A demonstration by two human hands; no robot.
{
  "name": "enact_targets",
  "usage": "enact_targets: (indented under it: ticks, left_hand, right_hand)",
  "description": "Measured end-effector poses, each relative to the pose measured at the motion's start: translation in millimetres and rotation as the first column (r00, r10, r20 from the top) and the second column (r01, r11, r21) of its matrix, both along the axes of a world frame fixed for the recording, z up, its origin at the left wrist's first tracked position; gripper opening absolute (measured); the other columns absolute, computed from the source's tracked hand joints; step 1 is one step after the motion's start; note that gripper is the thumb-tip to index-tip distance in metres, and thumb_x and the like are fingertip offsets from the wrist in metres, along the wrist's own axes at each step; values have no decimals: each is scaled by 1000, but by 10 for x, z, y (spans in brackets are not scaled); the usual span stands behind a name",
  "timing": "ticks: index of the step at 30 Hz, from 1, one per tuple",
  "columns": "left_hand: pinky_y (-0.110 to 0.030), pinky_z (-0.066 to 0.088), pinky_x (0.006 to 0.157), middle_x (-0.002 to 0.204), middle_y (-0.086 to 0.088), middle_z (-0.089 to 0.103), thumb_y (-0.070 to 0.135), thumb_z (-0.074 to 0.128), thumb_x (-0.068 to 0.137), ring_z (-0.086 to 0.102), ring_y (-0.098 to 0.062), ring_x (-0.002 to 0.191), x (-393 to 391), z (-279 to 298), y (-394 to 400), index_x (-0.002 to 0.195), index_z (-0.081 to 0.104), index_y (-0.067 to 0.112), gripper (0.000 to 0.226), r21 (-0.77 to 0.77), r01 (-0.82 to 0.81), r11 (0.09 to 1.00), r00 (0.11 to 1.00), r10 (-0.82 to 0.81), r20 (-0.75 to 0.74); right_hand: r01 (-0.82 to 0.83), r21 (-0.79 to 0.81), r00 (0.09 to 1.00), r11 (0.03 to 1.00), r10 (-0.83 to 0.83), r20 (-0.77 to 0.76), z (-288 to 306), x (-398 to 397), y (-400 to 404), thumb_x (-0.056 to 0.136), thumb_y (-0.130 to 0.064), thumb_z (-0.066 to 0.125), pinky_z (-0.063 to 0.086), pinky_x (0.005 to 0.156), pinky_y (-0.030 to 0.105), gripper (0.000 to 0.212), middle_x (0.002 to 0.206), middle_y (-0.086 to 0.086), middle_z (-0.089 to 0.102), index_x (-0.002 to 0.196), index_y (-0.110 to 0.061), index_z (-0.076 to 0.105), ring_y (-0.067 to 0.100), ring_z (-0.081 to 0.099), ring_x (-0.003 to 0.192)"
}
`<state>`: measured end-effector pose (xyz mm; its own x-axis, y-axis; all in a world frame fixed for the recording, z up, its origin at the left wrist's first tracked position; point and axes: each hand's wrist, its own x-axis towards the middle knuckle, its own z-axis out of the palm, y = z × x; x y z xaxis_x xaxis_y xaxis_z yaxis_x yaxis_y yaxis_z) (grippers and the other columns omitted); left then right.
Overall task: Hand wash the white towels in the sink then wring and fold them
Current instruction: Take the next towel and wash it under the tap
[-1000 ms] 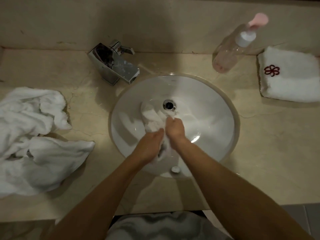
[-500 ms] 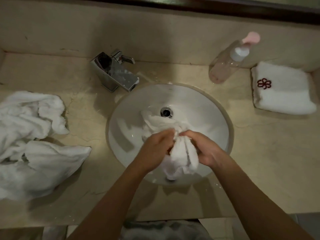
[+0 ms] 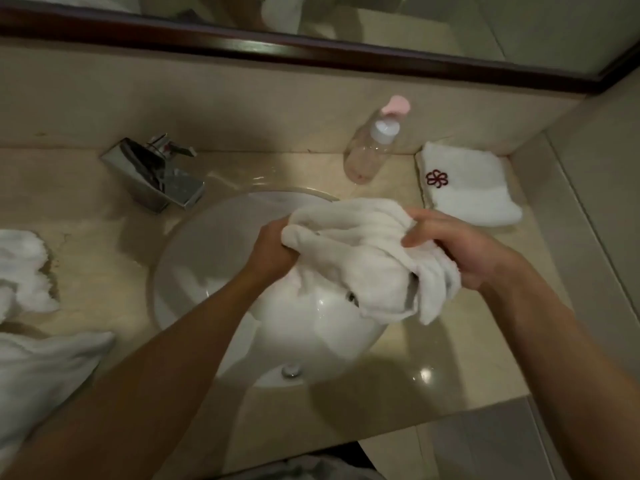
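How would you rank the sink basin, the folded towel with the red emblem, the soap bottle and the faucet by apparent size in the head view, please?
1. Sink basin
2. Folded towel
3. Faucet and soap bottle: too alike to rank.

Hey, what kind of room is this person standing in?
Most likely a hotel bathroom: a round sink set in a stone counter, a chrome faucet, a mirror above, and a folded monogrammed towel.

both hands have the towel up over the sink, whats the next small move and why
Probably twist the two hands opposite ways to wring it. The left hand and right hand each grip an end of the bunched white towel, which is held above the sink, so squeezed water would likely fall into the basin.
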<state>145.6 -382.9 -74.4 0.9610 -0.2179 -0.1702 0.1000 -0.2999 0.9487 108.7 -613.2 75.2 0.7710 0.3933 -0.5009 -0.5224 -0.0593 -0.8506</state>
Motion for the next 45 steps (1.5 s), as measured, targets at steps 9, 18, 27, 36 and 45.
enact_targets:
  ticks: [9, 18, 27, 36, 45]
  left_hand:
    - [-22, 52, 68, 82, 3, 67, 23, 64, 90, 64, -1, 77, 162, 1161, 333, 88, 68, 19, 5, 381, 195, 904, 945, -277, 174]
    - [-22, 44, 65, 88, 9, 62, 38, 68, 72, 61, -12, 82, 163, 1314, 513, 99, 57, 26, 31, 607, 182, 774, 924, -346, 164]
    - [-34, 53, 78, 101, 5, 70, 59, 64, 74, 65, -13, 87, -374, 185, 868, 112, 68, 20, 55, 618, 115, 777, 993, -88, -74]
    - [-39, 53, 66, 75, -6, 67, 24, 49, 86, 62, -28, 71, 577, 754, 841, 85, 69, 8, 25, 712, -178, 680, 925, -131, 356]
    - [-35, 44, 71, 88, -10, 63, 24, 44, 93, 59, -28, 83, 1201, 741, 934, 95, 64, 7, 26, 944, 45, 328, 992, -126, -4]
  right_hand:
    - [-147, -466, 946, 873, 262, 191, -315, -7, 387, 69, -50, 87, 43, 106, 25, 110, 140, -17, 45, 156, -38, 20, 1, 48, 128]
    - [106, -340, 844, 934, 97, 528, -416, 278, 946, 85, -8, 73, 55, 76, 25, 37, 106, 0, 73, 120, -17, 66, 10, 69, 92]
    - [-76, -482, 924, 873, 243, 294, -1036, 96, 1171, 85, -32, 74, 55, 91, 45, 52, 116, 2, 59, 128, -17, 50, 19, 61, 103]
    - [-67, -406, 966, 911, 161, 203, -1287, 396, 1504, 80, -42, 78, 55, 89, 44, 53, 114, 1, 59, 119, -19, 51, 21, 61, 101]
    - [-1, -236, 981, 972, 46, 186, -1272, 593, 1624, 81, -44, 79, 57, 92, 47, 54, 116, 5, 64, 120, -18, 53, 24, 65, 104]
